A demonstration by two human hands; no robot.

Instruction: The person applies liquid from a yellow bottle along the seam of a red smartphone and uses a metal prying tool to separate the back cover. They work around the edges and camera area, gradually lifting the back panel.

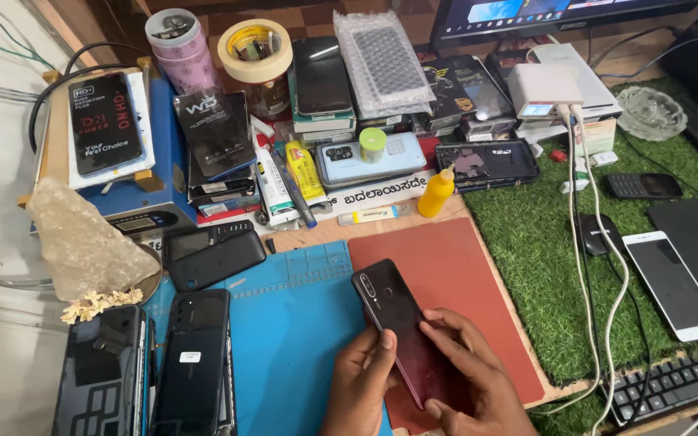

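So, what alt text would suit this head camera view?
Two hands, left and right, hold a dark red phone face down over a red mat and blue mat, on a bench crowded with other phones, tape and a yellow bottle.

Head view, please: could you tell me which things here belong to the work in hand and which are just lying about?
In hand:
- glossy dark red phone, back up
- left hand, right hand, both holding it
- red mat under it

Lying about:
- yellow squeeze bottle
- white phone on green turf
- blue mat
- roll of tape
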